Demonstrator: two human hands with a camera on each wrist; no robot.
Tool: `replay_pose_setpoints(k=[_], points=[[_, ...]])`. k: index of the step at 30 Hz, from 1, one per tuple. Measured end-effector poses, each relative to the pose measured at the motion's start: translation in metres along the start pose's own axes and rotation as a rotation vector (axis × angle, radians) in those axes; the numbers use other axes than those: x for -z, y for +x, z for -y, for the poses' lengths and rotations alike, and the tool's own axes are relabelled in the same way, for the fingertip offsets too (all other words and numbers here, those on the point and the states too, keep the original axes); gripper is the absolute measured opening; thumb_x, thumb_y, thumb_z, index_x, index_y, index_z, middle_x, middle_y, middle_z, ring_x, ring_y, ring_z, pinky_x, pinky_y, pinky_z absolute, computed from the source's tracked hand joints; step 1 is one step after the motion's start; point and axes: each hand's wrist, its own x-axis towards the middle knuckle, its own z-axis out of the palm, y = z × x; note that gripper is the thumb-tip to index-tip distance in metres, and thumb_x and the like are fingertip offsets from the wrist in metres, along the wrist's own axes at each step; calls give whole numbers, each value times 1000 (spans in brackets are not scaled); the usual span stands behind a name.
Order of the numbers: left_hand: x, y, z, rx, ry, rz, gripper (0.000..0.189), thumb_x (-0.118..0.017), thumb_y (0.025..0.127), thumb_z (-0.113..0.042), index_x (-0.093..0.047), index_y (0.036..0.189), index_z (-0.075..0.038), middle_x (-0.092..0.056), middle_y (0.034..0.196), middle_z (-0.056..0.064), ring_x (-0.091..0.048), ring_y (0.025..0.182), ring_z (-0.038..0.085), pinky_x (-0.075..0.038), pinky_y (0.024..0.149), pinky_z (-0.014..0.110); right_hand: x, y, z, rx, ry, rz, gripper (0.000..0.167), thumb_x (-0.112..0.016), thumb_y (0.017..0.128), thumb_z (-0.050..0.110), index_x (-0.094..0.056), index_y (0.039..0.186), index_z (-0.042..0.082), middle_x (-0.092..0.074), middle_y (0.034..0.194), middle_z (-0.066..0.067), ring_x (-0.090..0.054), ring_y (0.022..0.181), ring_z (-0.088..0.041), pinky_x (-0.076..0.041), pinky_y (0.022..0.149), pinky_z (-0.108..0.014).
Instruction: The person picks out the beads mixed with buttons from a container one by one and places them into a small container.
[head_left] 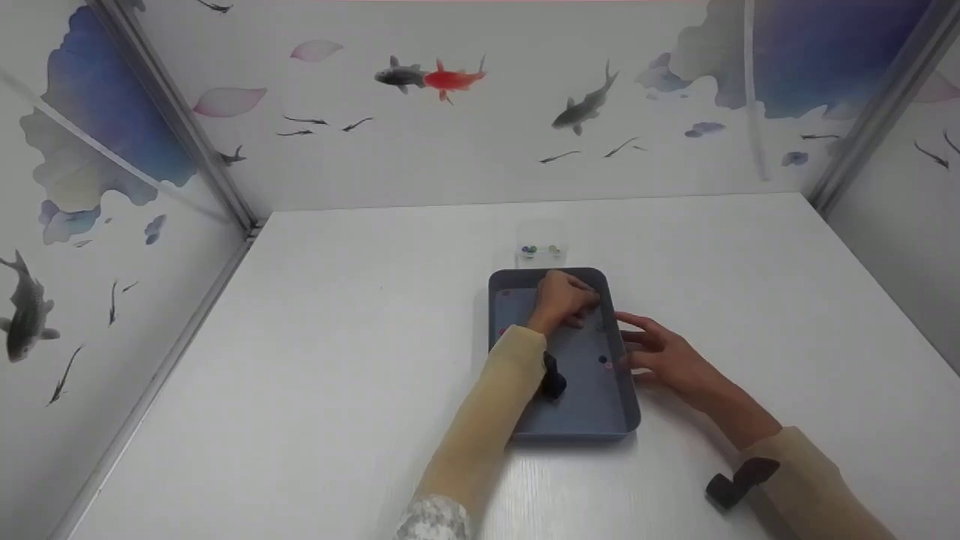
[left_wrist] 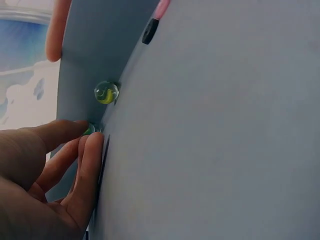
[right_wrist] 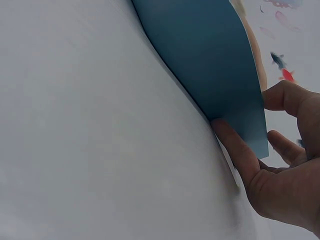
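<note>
My left hand (head_left: 562,300) is inside a shallow grey-blue tray (head_left: 574,426), at its far right corner. In the left wrist view, the thumb and fingers pinch a small green glass marble (left_wrist: 90,130), mostly covered by the fingertips, close to the tray wall. A clear marble (left_wrist: 106,92) with a yellow-green swirl lies just beyond them against the same wall. My right hand (head_left: 671,364) is at the tray's right side, its fingers spread. In the right wrist view, its fingers touch the outer wall and rim, extended rather than curled round them.
Behind the tray stands a clear box (head_left: 541,229) with several marbles (head_left: 529,250) in it. Along the tray's right wall lie a black piece (head_left: 602,360) and a pink one; a reddish piece (head_left: 505,293) is at its far left. Printed walls border the white table (head_left: 337,337).
</note>
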Motion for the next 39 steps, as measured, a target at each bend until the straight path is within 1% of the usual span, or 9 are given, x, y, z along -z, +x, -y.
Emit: replay_pose_setpoints(k=[7,13,17,21,25,27,29,34,39], points=[[4,-4,-3,39,-87,6,9,-77,86,-13,-80,89,-5,-74,77,9,-66,57,17,-59,51,30,0,-2,1,10,-2,5,77,-69,92,17,-31,157,28,-36,160,-19,-43,144,-37,-55,102,-43],[11,-7,-5,68,-145,10,10,-76,87,-14,-79,91,-5,-77,89,15,-74,68,26,-61,56,32,-1,2,0,2,-9,-9,76,-71,91,19,-32,156,30,-38,159,-17,-44,143,-35,-54,103,-44],[16,-4,-7,77,-126,-9,12,-76,87,-16,-80,91,-6,-77,88,15,-71,59,21,-59,51,30,-1,2,0,5,-11,-9,76,-71,92,19,-32,156,30,-38,159,-17,-44,143,-35,-53,104,-45],[21,-4,-9,57,-118,-17,15,-76,87,-18,-80,94,-5,-77,87,14,-66,52,16,-56,47,26,0,2,-1,1,-12,-13,75,-70,92,19,-33,156,30,-38,159,-17,-43,144,-36,-53,104,-45],[26,-7,-14,45,-152,3,19,-76,87,-18,-79,99,-3,-78,96,15,-74,67,21,-57,48,25,0,1,-1,-6,-9,-13,75,-70,93,22,-32,156,30,-37,159,-17,-42,144,-36,-54,103,-44],[29,-9,-17,42,-162,12,21,-76,88,-18,-78,102,-3,-77,100,15,-77,77,26,-60,53,28,0,0,0,-7,-5,-9,75,-70,93,22,-31,157,30,-36,160,-18,-43,144,-36,-54,103,-44],[32,-11,-20,33,-147,10,23,-75,89,-19,-77,105,-3,-77,101,16,-77,81,29,-62,58,32,-1,-1,0,-6,-8,-9,75,-70,93,22,-31,157,30,-37,160,-18,-42,144,-36,-54,103,-44],[41,-12,-26,11,-124,-6,24,-74,90,-21,-77,107,-4,-77,100,16,-77,78,31,-64,70,41,0,0,-1,-2,-10,-15,75,-71,93,23,-32,156,31,-38,159,-17,-43,144,-35,-54,103,-43],[49,-12,-27,-7,-165,-2,21,-74,90,-20,-78,104,-5,-76,101,17,-77,83,33,-63,61,36,0,2,-3,1,-9,-14,75,-71,93,23,-32,156,31,-37,160,-17,-42,144,-36,-54,102,-45]])
